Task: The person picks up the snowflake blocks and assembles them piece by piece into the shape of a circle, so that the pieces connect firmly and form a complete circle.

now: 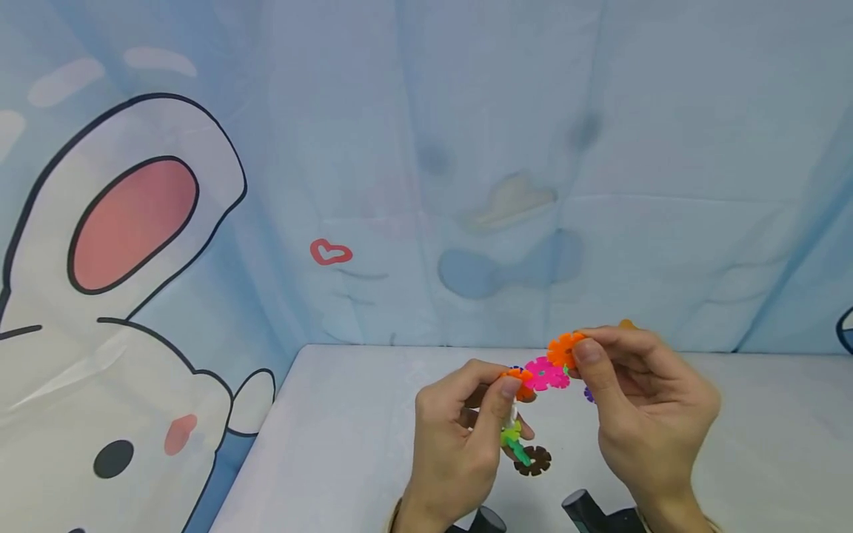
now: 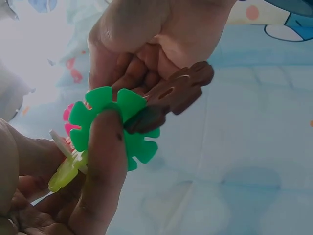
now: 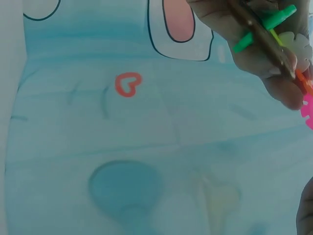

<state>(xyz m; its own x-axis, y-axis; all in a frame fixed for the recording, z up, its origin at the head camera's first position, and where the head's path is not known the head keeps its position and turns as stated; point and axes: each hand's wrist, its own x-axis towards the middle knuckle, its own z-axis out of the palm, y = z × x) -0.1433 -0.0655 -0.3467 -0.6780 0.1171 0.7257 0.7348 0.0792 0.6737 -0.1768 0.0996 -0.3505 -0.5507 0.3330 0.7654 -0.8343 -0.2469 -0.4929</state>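
A chain of slotted plastic snowflake discs is held up between my two hands above the table. My left hand (image 1: 466,437) pinches an orange-red disc (image 1: 518,382) between thumb and fingers. Joined beside it is a pink disc (image 1: 546,374). At the pink disc's upper right, my right hand (image 1: 649,407) pinches an orange disc (image 1: 563,350) by thumb and forefinger. Below the left fingers hang a yellow-green disc (image 1: 511,432), a green disc (image 2: 100,100) and a brown disc (image 1: 533,460). A white disc (image 3: 297,46) sits between the orange-red and yellow-green ones. Part of a purple disc (image 1: 589,395) shows behind the right thumb.
The white table (image 1: 346,429) lies under both hands. Behind it hangs a pale blue curtain (image 1: 666,259) with a printed rabbit at left. Black devices (image 1: 586,511) sit at both wrists, near the lower edge of the head view.
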